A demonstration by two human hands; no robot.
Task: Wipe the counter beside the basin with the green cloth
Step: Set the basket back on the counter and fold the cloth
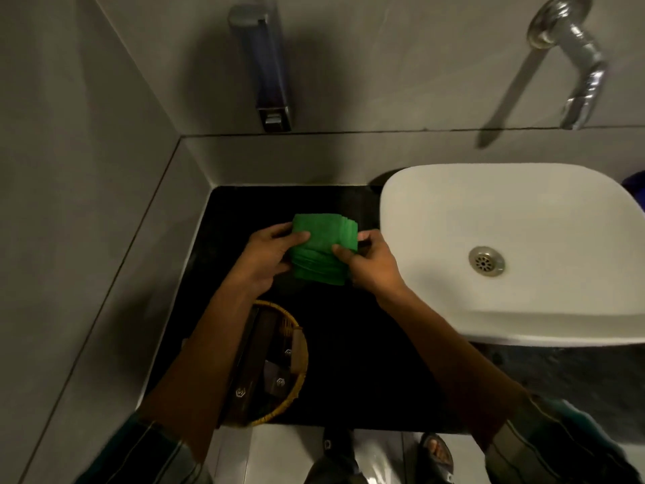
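A folded green cloth (323, 248) is held over the black counter (356, 344), just left of the white basin (516, 253). My left hand (270, 255) grips the cloth's left side, thumb on top. From the right, my right hand (371, 263) pinches its right edge. Whether the cloth's lower edge touches the counter cannot be told.
A round wicker basket (295, 347) with dark packets sits on the counter's near left, partly under my left forearm. A soap dispenser (267, 64) hangs on the back wall, and a chrome tap (576, 61) juts over the basin. Grey walls close in the left side.
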